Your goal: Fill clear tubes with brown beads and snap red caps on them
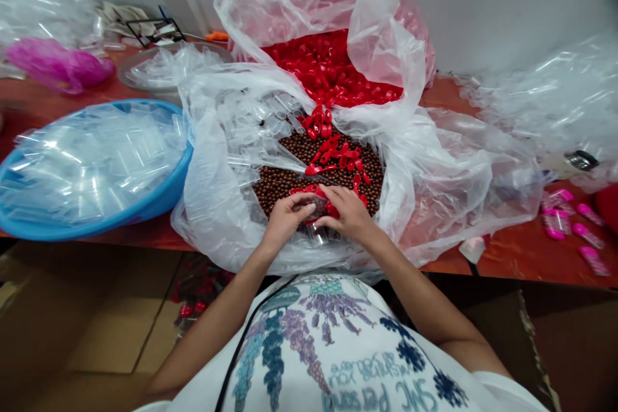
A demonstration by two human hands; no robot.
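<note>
My left hand (286, 215) and my right hand (348, 212) meet over the near edge of a pile of small brown balls (290, 180). Both hands are closed, pinching a small clear piece with a red cap (324, 207) between them. More loose red caps (333, 154) lie on the brown balls. Behind them a clear plastic bag holds a heap of red caps (333, 71). Clear small tubes (251, 122) lie in the bag at the left of the balls.
A blue basin (96, 219) full of clear plastic pieces stands at the left. Pink-capped finished pieces (562, 212) lie at the right on the red-brown table (506, 251). A pink bag (58, 64) and clear bags crowd the back. Cardboard boxes (96, 335) sit below.
</note>
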